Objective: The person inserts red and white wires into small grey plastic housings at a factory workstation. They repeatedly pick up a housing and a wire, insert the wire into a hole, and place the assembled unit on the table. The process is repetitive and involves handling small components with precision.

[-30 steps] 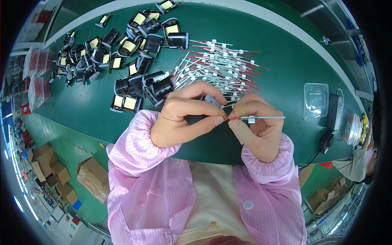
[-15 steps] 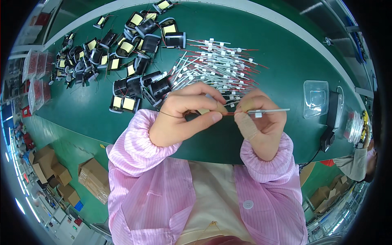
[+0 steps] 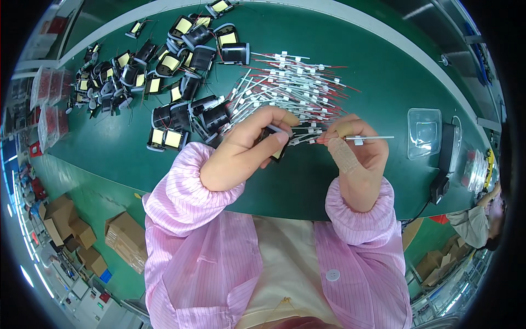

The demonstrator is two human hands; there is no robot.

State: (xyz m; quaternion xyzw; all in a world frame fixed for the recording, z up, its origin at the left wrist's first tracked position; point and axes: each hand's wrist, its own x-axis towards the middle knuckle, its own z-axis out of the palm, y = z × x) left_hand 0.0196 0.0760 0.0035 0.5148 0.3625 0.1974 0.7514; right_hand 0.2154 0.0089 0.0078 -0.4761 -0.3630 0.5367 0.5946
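Observation:
My left hand (image 3: 241, 151) is closed on a black part (image 3: 278, 154) with a yellow pad and a grey rim, mostly hidden by the fingers. To its right, my right hand (image 3: 359, 159), with a tan bandage on the thumb, pinches a thin cable (image 3: 379, 137) that has a white sleeve, a small white connector and red wire. The sleeved end points right. Whether the cable touches the black part cannot be seen. Just beyond the hands lies a pile of similar white and red cables (image 3: 296, 90). Many like black parts (image 3: 181, 60) with yellow pads are heaped to the left.
A clear plastic tray (image 3: 423, 134) stands on the green table (image 3: 378, 88) at the right, beside a black device (image 3: 441, 189) with a cord. Clear bags of red pieces (image 3: 50, 88) are at the far left. Cardboard boxes (image 3: 125, 236) sit on the floor. Another person's sleeve (image 3: 472, 226) shows far right.
The right hand has moved slightly up and to the right with the cable. My left hand has turned and drawn back left, so the black part now shows more and the hands are farther apart.

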